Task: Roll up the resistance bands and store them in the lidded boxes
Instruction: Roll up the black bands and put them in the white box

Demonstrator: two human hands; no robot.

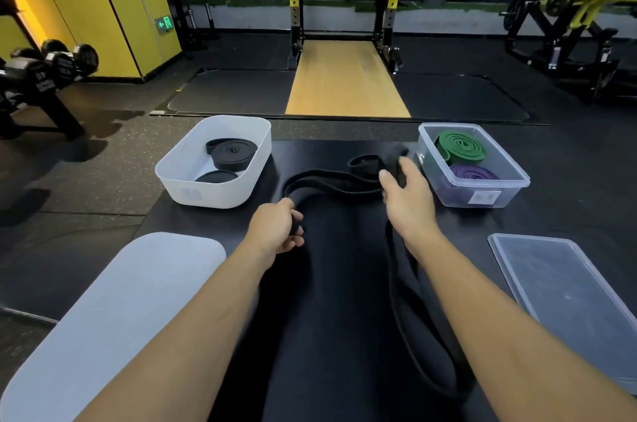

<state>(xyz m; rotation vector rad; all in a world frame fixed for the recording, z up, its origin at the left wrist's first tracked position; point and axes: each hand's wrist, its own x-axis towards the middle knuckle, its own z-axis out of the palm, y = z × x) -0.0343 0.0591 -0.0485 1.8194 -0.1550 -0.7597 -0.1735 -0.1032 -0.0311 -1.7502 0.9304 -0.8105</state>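
Left hand [275, 230] pinches the long black rubber resistance band [331, 180]; right hand [408, 195] is on it, grip unclear. Band runs left-right between both hands, looped end just beyond the right hand.

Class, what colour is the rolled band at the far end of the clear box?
That rolled band is green; the head view shows it best.

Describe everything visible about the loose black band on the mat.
The loose black band is a long, flat, matte loop, rubbery-looking and unrolled. It sprawls on the dark mat. The left hand grips one bend, the right hand holds another, and a long loop trails toward the near edge.
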